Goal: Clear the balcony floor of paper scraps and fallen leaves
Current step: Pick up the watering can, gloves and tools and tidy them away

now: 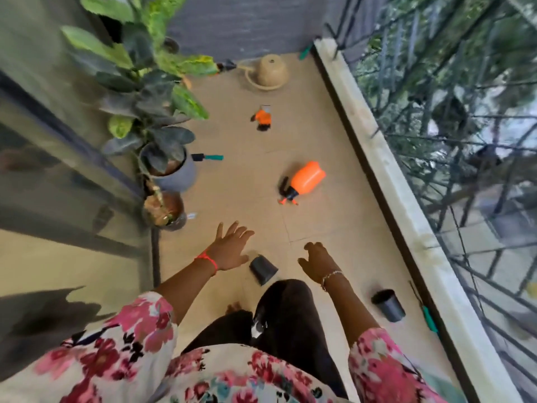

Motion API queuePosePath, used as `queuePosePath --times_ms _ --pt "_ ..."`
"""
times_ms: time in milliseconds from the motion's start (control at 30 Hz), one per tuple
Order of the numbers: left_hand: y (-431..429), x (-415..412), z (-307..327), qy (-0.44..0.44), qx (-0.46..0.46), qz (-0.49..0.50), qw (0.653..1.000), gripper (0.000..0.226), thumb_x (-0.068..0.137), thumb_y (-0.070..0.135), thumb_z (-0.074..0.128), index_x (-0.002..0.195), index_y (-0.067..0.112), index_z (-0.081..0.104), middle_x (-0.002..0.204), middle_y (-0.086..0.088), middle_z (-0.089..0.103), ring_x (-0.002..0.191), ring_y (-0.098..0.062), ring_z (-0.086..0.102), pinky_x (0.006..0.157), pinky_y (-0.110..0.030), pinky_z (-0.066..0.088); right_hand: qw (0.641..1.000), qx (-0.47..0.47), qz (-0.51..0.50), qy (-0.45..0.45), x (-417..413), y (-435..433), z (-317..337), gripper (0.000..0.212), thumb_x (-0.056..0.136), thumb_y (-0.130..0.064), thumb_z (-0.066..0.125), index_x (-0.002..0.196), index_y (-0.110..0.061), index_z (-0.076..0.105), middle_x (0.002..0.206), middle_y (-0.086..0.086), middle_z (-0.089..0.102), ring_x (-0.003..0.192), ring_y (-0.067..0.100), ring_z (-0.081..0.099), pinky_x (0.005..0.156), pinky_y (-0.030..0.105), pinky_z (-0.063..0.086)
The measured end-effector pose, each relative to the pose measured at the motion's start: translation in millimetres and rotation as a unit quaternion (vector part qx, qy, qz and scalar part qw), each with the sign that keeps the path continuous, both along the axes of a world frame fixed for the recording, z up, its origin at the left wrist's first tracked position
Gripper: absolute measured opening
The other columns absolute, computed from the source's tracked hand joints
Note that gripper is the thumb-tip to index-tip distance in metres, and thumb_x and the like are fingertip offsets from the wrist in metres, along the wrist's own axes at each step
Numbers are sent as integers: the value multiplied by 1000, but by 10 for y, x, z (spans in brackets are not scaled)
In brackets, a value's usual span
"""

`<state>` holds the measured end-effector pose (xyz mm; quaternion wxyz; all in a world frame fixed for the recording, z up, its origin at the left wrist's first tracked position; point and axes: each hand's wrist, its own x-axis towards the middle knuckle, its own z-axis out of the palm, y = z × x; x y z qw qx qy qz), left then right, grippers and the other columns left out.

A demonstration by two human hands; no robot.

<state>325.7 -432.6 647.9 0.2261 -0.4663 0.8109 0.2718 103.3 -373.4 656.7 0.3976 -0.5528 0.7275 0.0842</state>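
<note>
Both hands carry nothing: left hand (229, 251) splayed wide, right hand (316, 260) loosely curled, probably poised to reach down. One pale scrap (191, 215) lies on the floor (319, 126) just beside the brown pot (165, 210). No loose leaves discernible. Black pot (263, 270) lies tipped, interior hidden. Second pot (388, 305): inside dark, seems empty.
</note>
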Motion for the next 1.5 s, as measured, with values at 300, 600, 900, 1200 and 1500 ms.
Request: queuePosePath --times_ms 300,600,900,1200,1500 --pt "-599 -684 -104 28 26 -59 998 63 96 31 46 149 16 15 154 -2 19 146 -22 1 115 -53 -3 996 43 -77 10 -464 -110 -208 37 97 -22 44 129 -3 43 130 15 43 120 28 47 96 28 37" --pt "-1635 -1462 20 10 -12 -9 1000 62 97 31 46 149 15 16 155 -5 16 146 -21 2 116 -50 -2 999 -30 -23 1 -1263 -1317 -134 39 97 -22 44 129 -1 43 132 18 41 123 33 42 99 35 37" --pt "-2697 -1889 305 94 -69 106 988 57 92 29 56 143 19 32 153 0 24 146 -18 4 116 -45 -2 983 -85 151 57 -1726 -2791 353 39 97 -24 43 129 -3 43 133 17 43 121 33 46 94 40 41" --pt "-4350 -1671 276 102 -91 130 982 57 93 33 54 144 19 32 152 2 27 146 -15 8 116 -45 1 976 -127 163 70 -1519 -4766 433 40 98 -28 41 128 -2 42 133 16 41 125 32 40 94 40 39" --pt "-6222 -1318 185 7 -56 53 997 62 95 37 49 147 18 22 156 3 18 147 -13 2 116 -46 1 990 -97 103 19 -1296 -6521 310 43 98 -29 42 131 -3 42 137 18 40 125 33 41 97 38 38"
